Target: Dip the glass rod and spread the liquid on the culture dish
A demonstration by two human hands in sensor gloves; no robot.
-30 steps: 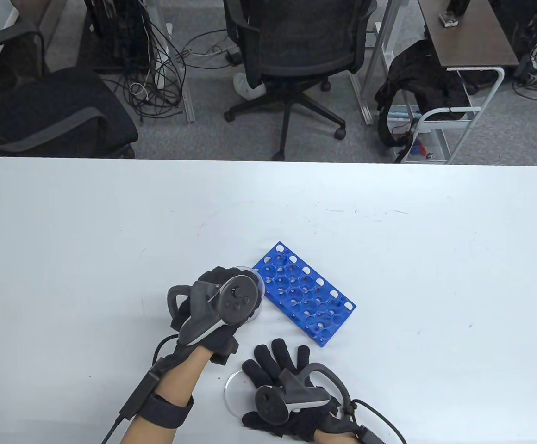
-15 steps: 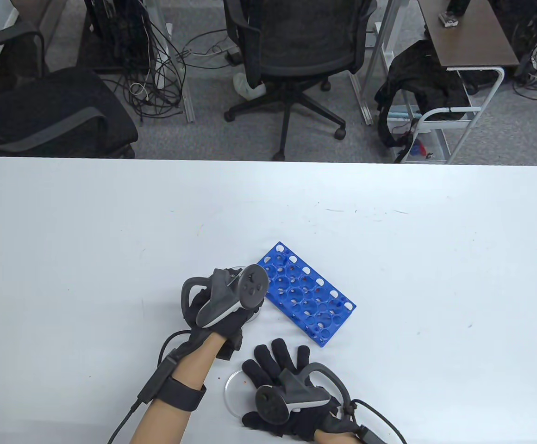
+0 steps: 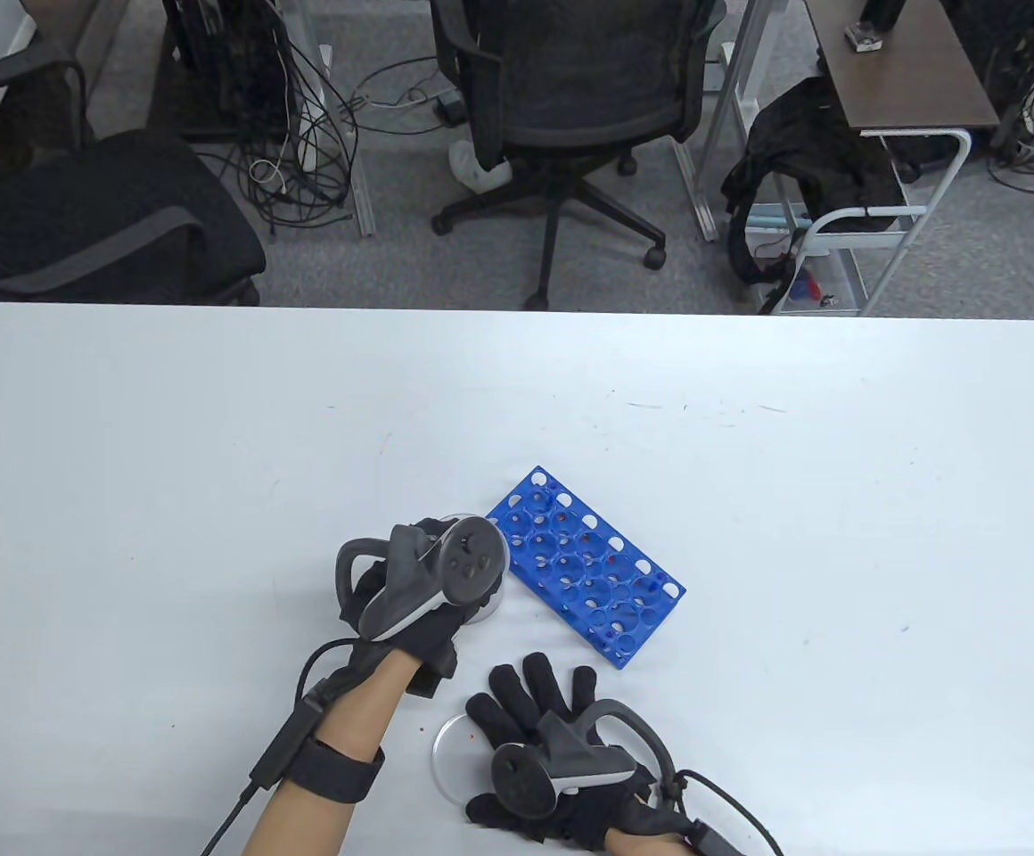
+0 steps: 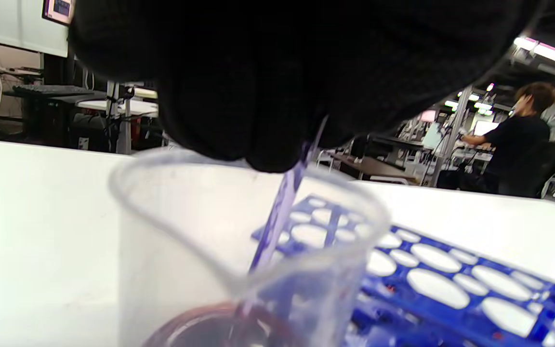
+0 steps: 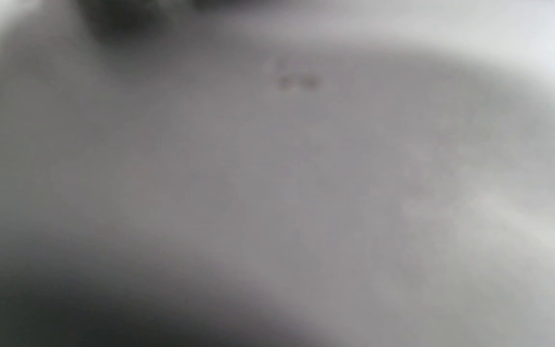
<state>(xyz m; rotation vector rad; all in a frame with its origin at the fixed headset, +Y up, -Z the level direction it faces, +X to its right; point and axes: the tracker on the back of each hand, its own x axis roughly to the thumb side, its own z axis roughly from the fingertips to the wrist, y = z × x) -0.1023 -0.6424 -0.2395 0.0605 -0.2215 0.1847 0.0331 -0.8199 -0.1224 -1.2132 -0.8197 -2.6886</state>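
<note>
My left hand (image 3: 419, 580) is over a clear plastic beaker (image 4: 239, 250) next to the blue rack. In the left wrist view its fingers (image 4: 258, 96) hold a thin glass rod (image 4: 280, 212) that slants down into the beaker, its tip in dark red liquid (image 4: 200, 330) at the bottom. In the table view only the beaker's rim (image 3: 492, 608) shows past the tracker. My right hand (image 3: 539, 713) rests flat, fingers spread, on the clear culture dish (image 3: 453, 744) near the table's front edge. The right wrist view is a grey blur.
A blue test tube rack (image 3: 588, 566) lies at an angle just right of the beaker, also in the left wrist view (image 4: 451, 284). The white table (image 3: 793, 446) stretches wide around. Office chairs and a cart stand beyond its far edge.
My left hand shifted right and tilted, then came back a little left over the beaker. My right hand and the dish have not moved.
</note>
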